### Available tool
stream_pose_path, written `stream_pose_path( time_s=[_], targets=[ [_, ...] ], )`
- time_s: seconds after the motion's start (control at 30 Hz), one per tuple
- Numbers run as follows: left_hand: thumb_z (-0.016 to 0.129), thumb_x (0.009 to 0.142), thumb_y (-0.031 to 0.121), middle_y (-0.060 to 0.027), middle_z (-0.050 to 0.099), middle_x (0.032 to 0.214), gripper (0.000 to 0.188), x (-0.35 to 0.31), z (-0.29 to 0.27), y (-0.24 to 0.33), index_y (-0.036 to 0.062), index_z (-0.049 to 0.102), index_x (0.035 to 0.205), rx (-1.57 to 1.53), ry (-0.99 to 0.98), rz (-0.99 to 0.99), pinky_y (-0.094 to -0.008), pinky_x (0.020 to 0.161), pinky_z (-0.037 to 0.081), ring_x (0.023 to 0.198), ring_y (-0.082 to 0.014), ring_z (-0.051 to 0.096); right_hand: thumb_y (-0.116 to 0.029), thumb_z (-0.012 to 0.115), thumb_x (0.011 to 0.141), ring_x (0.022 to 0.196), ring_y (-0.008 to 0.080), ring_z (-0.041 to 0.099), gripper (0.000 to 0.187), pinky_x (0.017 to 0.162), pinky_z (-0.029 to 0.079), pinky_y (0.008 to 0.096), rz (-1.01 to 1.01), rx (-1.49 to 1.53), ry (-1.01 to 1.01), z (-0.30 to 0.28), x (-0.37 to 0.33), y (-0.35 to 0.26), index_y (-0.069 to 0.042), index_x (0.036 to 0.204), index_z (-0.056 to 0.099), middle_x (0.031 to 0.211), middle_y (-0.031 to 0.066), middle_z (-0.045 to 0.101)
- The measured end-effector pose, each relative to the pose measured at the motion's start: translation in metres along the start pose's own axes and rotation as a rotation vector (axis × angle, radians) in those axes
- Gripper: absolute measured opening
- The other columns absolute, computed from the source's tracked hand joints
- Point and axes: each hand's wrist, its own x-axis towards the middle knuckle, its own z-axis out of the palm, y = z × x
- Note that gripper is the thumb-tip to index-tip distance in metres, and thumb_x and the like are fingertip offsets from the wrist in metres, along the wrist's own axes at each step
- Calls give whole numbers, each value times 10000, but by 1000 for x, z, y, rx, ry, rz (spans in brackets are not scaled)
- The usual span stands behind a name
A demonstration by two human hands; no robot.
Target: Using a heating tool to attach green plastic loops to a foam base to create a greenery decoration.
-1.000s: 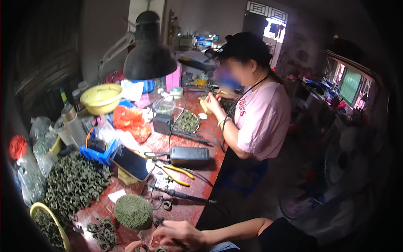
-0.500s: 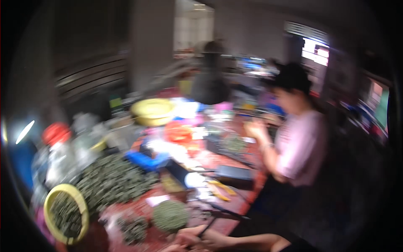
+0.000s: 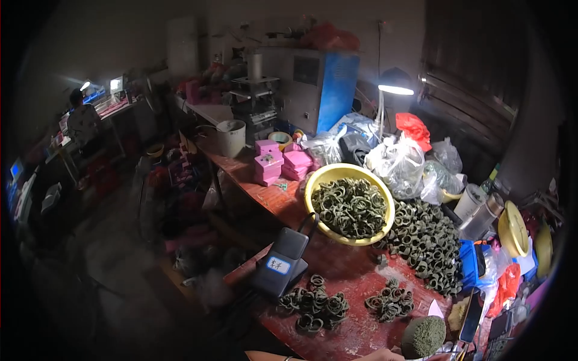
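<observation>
Only a strip of my left hand [image 3: 380, 355] shows at the lower edge, with a bracelet at the wrist; its fingers are cut off or hidden. Beside it sits a round grey-green lump [image 3: 428, 336] with a grainy top. My right hand is out of the picture. Farther in, two small piles of dark green ring-shaped pieces, one on the left [image 3: 316, 304] and one on the right [image 3: 390, 299], lie on the red tabletop [image 3: 361, 274]. A yellow basin [image 3: 340, 169] full of similar rings stands beyond them, beside a large loose heap [image 3: 424, 243].
A black power bank [image 3: 281, 259] lies at the table's left edge. Pink boxes [image 3: 269, 165], a white bucket [image 3: 231, 138], plastic bags [image 3: 397, 165] and a lit lamp [image 3: 395, 89] stand farther back. At right are a blue bin [image 3: 471, 265] and a phone [image 3: 471, 317]. Another person [image 3: 84, 123] sits far left.
My view has swung left and sharpened. The co-worker at the right has left the picture, and the heap and yellow basin now lie farther right. Less of my hands shows.
</observation>
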Motion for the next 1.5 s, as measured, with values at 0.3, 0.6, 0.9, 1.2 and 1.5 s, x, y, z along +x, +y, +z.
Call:
stream_pose_path(
  time_s=[0.3, 0.6, 0.9, 1.2, 1.5],
  targets=[
    [532, 781, -69, -60, 539, 921, 191, 3, -26, 16, -10, 592, 953, -181, 518, -235, -213, 645, 469, 768, -92, 554, -409, 269, 915, 401, 83, 384, 526, 416, 284, 194, -679, -335, 215, 51, 10, -24, 10, 715, 515, 508, 31, 451],
    [614, 701, -90, -81, 570, 879, 254, 10, -11, 2, -18, 614, 945, 197, 406, -255, -148, 483, 374, 619, -25, 489, -278, 516, 852, 532, 140, 524, 234, 473, 428, 244, -490, -579, 122, 40, -12, -15, -60, 798, 580, 634, 51, 576],
    [630, 720, -14, -114, 547, 869, 189, 15, -14, 10, -27, 596, 906, 379, 325, -180, -177, 542, 411, 682, -91, 521, -356, 296, 928, 386, 64, 317, 396, 339, 252, 171, -656, -420, 996, 10, 9, -33, -20, 754, 413, 510, 10, 310],
    [641, 653, -84, -124, 562, 881, 325, 16, -17, 8, 2, 601, 965, 571, 282, -102, -215, 572, 481, 696, -147, 577, -387, 689, 679, 521, 134, 523, 420, 458, 389, 223, -593, -772, -37, 47, -13, -8, -62, 888, 524, 650, 29, 543],
    [638, 631, -106, -125, 572, 864, 340, 17, -12, 7, 0, 602, 953, 520, 301, -151, -230, 588, 490, 701, -163, 589, -325, 732, 659, 466, 99, 451, 373, 411, 331, 190, -451, -669, 99, 55, -11, -5, -60, 812, 518, 604, 56, 539]
  ],
)
